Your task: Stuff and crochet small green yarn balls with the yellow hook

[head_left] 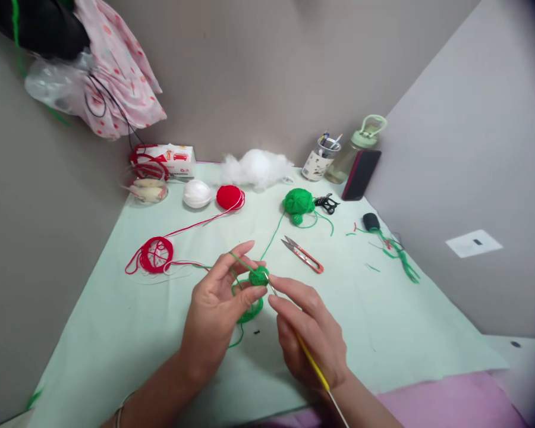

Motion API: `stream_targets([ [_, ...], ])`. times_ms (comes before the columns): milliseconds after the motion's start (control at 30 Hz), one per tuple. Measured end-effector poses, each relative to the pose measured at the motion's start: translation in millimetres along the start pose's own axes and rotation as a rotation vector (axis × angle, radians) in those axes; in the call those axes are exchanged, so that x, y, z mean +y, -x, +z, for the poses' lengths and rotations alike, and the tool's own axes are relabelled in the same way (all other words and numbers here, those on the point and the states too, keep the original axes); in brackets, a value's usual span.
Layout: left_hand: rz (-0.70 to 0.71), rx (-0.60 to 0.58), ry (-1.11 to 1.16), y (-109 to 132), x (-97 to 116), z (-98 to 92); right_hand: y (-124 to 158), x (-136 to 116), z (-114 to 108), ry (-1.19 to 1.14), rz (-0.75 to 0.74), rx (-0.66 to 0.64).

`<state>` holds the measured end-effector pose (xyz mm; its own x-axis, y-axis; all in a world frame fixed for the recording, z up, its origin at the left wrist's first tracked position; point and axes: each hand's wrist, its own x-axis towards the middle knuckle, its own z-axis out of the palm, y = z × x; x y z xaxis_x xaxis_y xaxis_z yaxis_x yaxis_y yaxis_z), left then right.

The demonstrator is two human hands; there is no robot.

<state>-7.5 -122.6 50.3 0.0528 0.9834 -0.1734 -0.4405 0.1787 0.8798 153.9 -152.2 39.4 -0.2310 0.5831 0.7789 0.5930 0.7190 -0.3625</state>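
Green crochet piece (258, 276), raised above the surface (410, 333). Left hand (216, 304): fingers pinch the piece, green yarn (239, 260) strung from them. Right hand (312, 330): fingers grip a yellow-handled hook (311, 360), tip at the piece. Stitching appears in hand; the next move likely calls for steady yarn tension.
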Motion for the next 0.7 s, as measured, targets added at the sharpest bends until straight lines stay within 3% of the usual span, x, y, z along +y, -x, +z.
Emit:
stream_targets([
  [700,0.131,-0.018,-0.163,-5.0,1.8,-11.7,-7.8,3.8,-6.1,-0.251,0.153,-0.116],
])
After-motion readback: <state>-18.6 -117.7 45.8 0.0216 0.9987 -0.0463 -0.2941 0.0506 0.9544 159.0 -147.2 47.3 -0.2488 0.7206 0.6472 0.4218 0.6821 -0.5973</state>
